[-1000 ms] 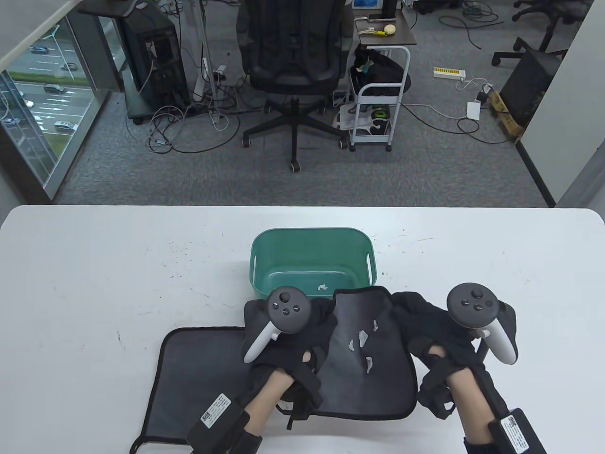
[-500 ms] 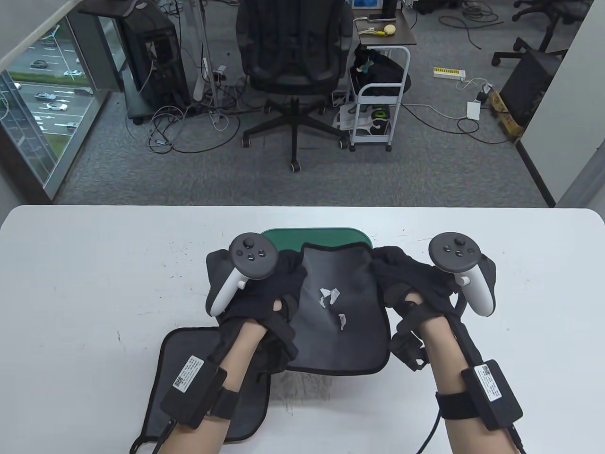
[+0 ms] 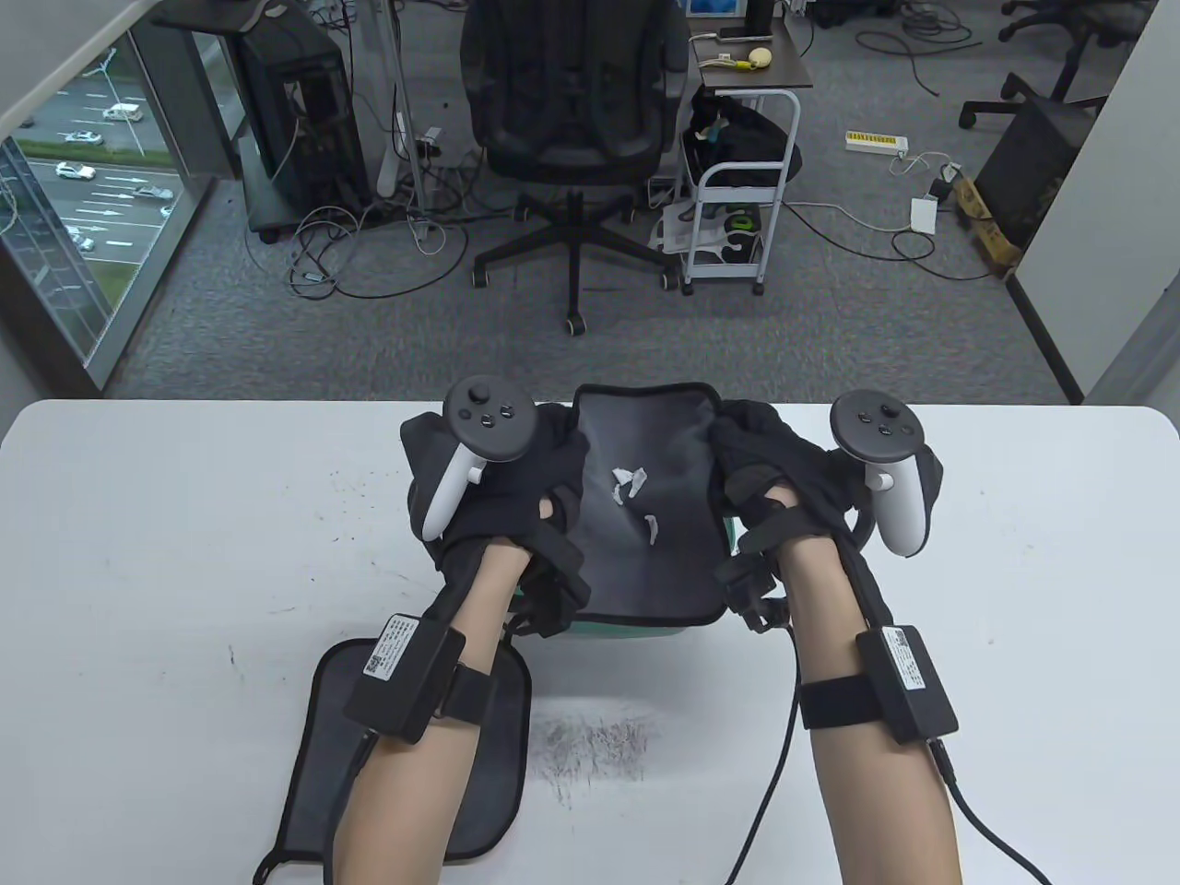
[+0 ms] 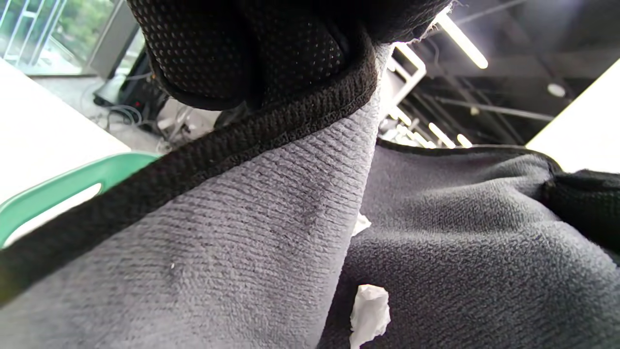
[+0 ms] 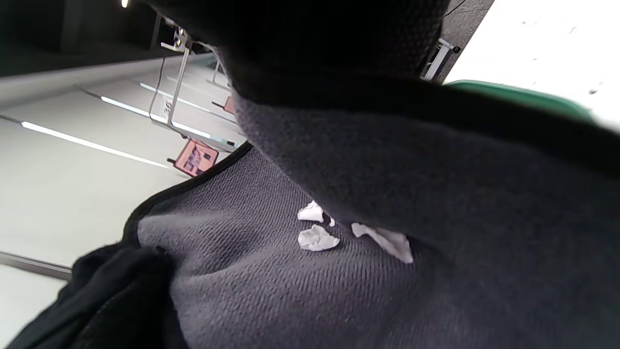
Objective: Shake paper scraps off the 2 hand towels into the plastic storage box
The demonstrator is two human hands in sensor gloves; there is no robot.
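Hands are carrying the dark grey black-edged hand towel (image 3: 645, 516) farther from the person than half a second ago, now covering nearly all of the green plastic storage box (image 3: 636, 629). Left hand (image 3: 502, 484) and right hand (image 3: 797, 479) are each gripping a side edge, fingers curled. White paper scraps (image 3: 631, 493) are still lying in the sagging middle. Second dark grey towel (image 3: 415, 751) is lying flat on the white table (image 3: 184, 572), unmoved.

Office, swivel chair (image 3: 573, 120), computer tower (image 3: 304, 111), floor cables (image 3: 369, 249)
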